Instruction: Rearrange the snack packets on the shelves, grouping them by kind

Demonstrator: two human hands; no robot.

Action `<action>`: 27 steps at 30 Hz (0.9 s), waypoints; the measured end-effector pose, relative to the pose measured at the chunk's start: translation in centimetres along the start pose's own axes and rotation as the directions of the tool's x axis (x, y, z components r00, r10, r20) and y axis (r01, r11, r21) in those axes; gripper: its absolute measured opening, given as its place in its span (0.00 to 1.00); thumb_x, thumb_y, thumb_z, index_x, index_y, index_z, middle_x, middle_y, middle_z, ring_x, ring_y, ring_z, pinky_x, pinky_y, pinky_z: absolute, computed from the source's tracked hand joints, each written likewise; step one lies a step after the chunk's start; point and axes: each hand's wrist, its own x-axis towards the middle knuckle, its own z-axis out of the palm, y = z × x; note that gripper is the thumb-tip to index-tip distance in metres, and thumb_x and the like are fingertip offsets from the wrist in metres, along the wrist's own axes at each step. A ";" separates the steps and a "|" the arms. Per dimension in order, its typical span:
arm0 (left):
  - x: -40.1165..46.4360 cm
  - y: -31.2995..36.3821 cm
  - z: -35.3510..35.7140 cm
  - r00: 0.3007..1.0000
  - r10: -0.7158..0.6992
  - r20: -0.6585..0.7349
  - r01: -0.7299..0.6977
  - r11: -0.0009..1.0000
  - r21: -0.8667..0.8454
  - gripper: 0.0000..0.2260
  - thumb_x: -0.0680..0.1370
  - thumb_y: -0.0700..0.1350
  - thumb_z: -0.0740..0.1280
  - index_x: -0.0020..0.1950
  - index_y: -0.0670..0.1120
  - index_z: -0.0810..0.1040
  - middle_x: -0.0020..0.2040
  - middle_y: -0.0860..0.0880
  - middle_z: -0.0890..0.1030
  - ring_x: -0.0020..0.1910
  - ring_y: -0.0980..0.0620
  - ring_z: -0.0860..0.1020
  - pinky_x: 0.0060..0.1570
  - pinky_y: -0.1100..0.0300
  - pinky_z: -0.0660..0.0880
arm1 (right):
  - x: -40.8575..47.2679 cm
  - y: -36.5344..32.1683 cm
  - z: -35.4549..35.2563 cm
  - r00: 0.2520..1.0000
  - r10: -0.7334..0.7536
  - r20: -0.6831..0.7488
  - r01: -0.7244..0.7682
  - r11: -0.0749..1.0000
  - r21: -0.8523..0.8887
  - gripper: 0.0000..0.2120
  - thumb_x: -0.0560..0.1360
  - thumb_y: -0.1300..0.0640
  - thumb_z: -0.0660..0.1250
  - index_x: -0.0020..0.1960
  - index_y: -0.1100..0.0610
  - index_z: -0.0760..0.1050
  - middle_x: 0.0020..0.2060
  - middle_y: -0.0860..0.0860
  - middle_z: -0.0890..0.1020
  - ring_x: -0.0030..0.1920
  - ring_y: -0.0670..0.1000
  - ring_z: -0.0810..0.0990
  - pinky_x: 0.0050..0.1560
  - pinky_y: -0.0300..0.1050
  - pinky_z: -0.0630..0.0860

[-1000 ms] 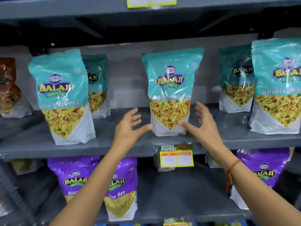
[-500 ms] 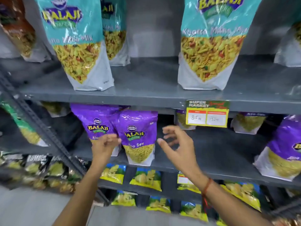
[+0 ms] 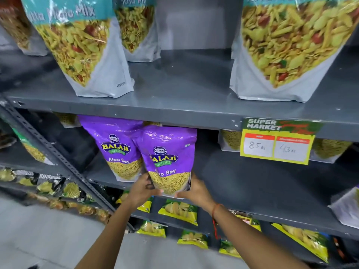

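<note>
A purple Aloo Sev packet (image 3: 167,152) stands at the front of the middle shelf (image 3: 252,183). My left hand (image 3: 142,188) grips its lower left corner and my right hand (image 3: 194,191) grips its lower right side. A second purple Aloo Sev packet (image 3: 114,142) stands just behind and to the left, partly overlapped. On the upper shelf (image 3: 184,88) stand teal Khatta Mitha Mix packets: one at left (image 3: 81,45), one behind it (image 3: 138,30), one at right (image 3: 287,45).
A yellow price tag (image 3: 275,144) hangs from the upper shelf edge. More sev packets (image 3: 231,140) sit at the back of the middle shelf, and a purple one (image 3: 347,208) at far right. Yellow-green chip packets (image 3: 178,210) fill the lower shelves. A slotted upright (image 3: 58,154) runs diagonally at left.
The view dropped from the teal packets' shelf to the purple packets' shelf. Both hands came down, open, and closed on the front Aloo Sev packet's lower corners.
</note>
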 end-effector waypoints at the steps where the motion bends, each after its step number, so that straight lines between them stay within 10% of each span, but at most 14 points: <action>1: 0.1 -0.2 0.1 1.000 0.003 -0.009 -0.003 1.000 0.003 0.22 0.67 0.29 0.76 0.54 0.47 0.74 0.43 0.53 0.87 0.43 0.56 0.85 0.41 0.66 0.80 | 0.1 0.1 0.0 1.000 -0.005 -0.006 0.005 1.000 -0.008 0.35 0.61 0.54 0.83 0.63 0.52 0.72 0.49 0.42 0.79 0.50 0.42 0.78 0.37 0.18 0.68; 7: 0.5 0.5 2.6 0.998 0.061 0.012 -0.061 0.998 0.007 0.24 0.66 0.32 0.78 0.55 0.50 0.74 0.45 0.58 0.87 0.47 0.56 0.85 0.46 0.62 0.80 | -0.1 1.0 -2.3 0.998 0.030 -0.047 -0.034 0.996 -0.088 0.35 0.61 0.52 0.82 0.64 0.56 0.74 0.58 0.54 0.84 0.57 0.54 0.83 0.54 0.47 0.80; 14: 0.9 3.6 10.5 0.983 0.180 0.041 -0.181 0.983 0.025 0.23 0.60 0.56 0.78 0.52 0.57 0.77 0.47 0.51 0.88 0.50 0.51 0.85 0.55 0.49 0.79 | -3.5 3.8 -9.8 0.983 0.103 -0.154 -0.111 0.993 -0.048 0.29 0.61 0.54 0.82 0.58 0.47 0.75 0.52 0.44 0.85 0.52 0.45 0.84 0.48 0.37 0.79; 20: 1.1 4.8 15.9 0.974 0.213 0.079 -0.218 0.974 0.058 0.25 0.64 0.53 0.79 0.58 0.56 0.75 0.44 0.63 0.86 0.47 0.64 0.83 0.44 0.73 0.76 | -5.4 6.8 -14.2 0.968 0.205 -0.145 -0.211 0.977 -0.022 0.27 0.60 0.55 0.82 0.54 0.41 0.74 0.48 0.38 0.84 0.50 0.37 0.81 0.43 0.27 0.74; 27: 0.3 5.2 17.9 0.979 0.198 0.051 -0.202 0.974 0.103 0.34 0.67 0.53 0.78 0.70 0.55 0.69 0.55 0.55 0.86 0.56 0.58 0.82 0.50 0.63 0.76 | -4.7 8.9 -15.5 0.959 0.255 -0.125 -0.255 0.967 0.016 0.28 0.59 0.56 0.83 0.56 0.46 0.76 0.50 0.41 0.85 0.53 0.46 0.83 0.48 0.36 0.78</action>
